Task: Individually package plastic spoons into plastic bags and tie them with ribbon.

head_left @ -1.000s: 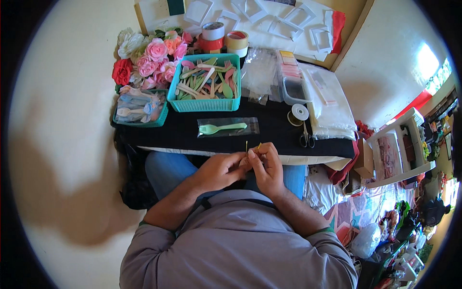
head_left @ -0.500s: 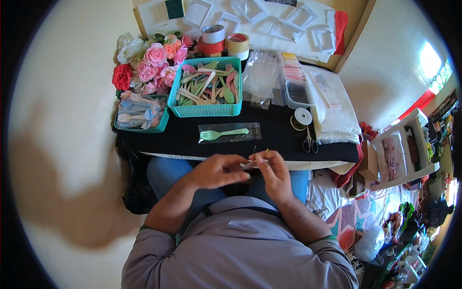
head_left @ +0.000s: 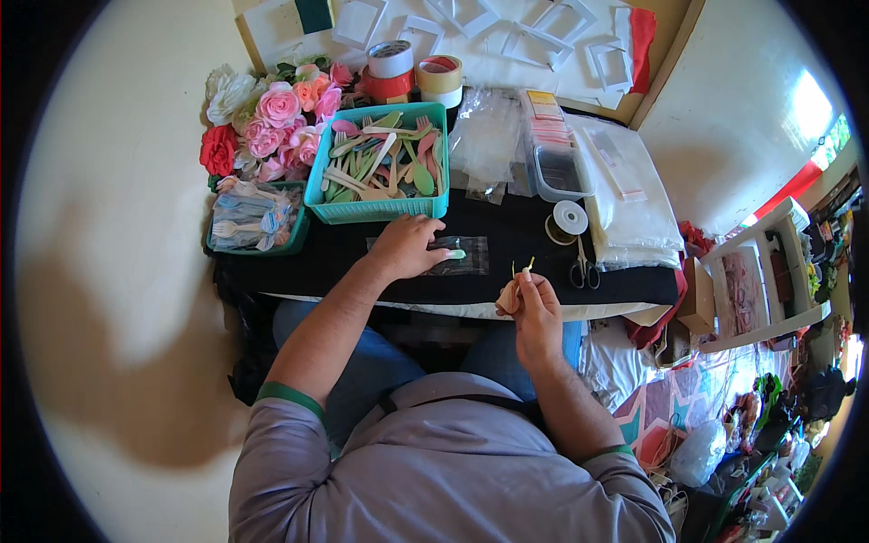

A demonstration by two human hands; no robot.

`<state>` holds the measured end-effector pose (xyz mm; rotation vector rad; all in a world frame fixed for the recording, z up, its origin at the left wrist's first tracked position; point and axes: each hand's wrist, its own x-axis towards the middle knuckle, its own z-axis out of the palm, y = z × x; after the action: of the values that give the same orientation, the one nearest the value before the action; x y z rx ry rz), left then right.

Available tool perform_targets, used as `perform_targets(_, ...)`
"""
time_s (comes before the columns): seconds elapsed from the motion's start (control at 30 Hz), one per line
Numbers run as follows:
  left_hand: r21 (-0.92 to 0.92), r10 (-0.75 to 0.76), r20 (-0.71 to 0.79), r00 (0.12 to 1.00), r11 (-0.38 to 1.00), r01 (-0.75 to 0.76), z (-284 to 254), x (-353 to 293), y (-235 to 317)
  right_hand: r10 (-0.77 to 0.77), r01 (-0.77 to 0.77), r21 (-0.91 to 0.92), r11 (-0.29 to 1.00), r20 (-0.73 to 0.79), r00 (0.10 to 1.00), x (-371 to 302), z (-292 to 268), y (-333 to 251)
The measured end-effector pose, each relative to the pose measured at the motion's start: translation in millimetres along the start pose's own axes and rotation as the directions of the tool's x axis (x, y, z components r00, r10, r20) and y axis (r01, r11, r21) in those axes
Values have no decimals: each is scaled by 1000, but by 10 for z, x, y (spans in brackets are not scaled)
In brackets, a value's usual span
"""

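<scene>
My left hand (head_left: 407,249) is over the clear plastic sleeve (head_left: 474,262) on the black cloth, its thumb and forefinger apart. It covers most of the light green fork (head_left: 458,255); only the handle end shows beside the thumb. At the table's near edge, my right hand (head_left: 538,312) pinches a small peach-coloured piece (head_left: 509,297), whose exact kind I cannot make out. A thin yellow tie (head_left: 530,265) sticks up from those same fingertips. Just beyond my left hand stands a teal basket (head_left: 376,212) full of pastel forks, spoons and knives.
A smaller teal basket (head_left: 304,226) holds wrapped cutlery at the left, below artificial flowers (head_left: 279,106). Tape rolls (head_left: 391,61) stand behind. To the right lie scissors (head_left: 584,270), a ribbon spool (head_left: 569,217), a clear tub (head_left: 563,174) and plastic bags (head_left: 634,217).
My left hand has left the right one and reached forward over the green fork. My right hand has shifted slightly right, keeping the peach piece and yellow tie.
</scene>
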<state>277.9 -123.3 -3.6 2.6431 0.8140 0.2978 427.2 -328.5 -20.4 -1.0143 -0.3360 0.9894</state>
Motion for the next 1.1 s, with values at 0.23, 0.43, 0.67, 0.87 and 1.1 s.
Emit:
perform_targets(0.23, -40, 57, 197, 979, 998, -50, -66, 104, 103, 11, -12, -113, 993, -8, 1000, 8, 33, -3)
perform_targets(0.43, -228, 4, 345, 939, 970, 80, -219, 168, 242, 14, -13, -140, 990, 10, 1000, -2, 6, 21)
perform_targets(0.67, -775, 24, 126, 992, 626, 83, -205, 46, 106, -113, 118, -177, 977, 40, 993, -43, 34, 9)
perform_targets(0.87, -961, -52, 46, 998, 269, 58, -200, -406, 430, -128, 172, -234, 957, 191, 973, -181, 193, -198)
perform_targets(1.1, -989, -128, -20, 992, 145, -1, -196, -576, 687, -163, 246, -378, 893, 238, 958, -204, 313, -441)
